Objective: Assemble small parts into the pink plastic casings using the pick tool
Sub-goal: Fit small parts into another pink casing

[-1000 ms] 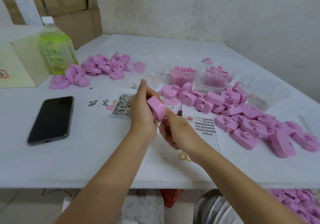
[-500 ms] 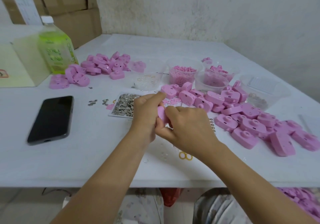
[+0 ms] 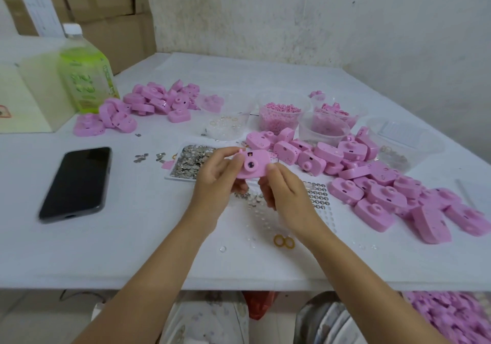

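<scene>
Over the middle of the tabletop [image 3: 132, 250], a pink casing [image 3: 252, 163] held up clear of the surface between both hands. Front turned toward the camera: round lens with a dark centre, small dark window above it. Round its left end, the left hand [image 3: 220, 181], fingers curled behind, thumb on the front. At its lower right edge, the right hand [image 3: 284, 195], pinching, thumb tip on the plastic, other fingers curled under. Impossible to tell whether anything else sits inside that fist. Below and just right of the hands, a sheet of small rings [image 3: 318, 197] flat on the tabletop. Nearer the front edge, two yellow rings [image 3: 284, 241] side by side. Just left of the hands, a white tray of metal bits [image 3: 188, 161]. Toward the right edge, a loose heap of casings [image 3: 385, 192], touching and overlapping. Toward the far left corner, a second heap [image 3: 154, 101], near a green bottle [image 3: 85, 78]. Beyond the hands, toward the far edge, clear tubs: a tub of pink pellets [image 3: 279, 117] and a tub with rings [image 3: 225, 123]. Near the left edge, a black phone [image 3: 77, 181] face up, well apart from the hands.
</scene>
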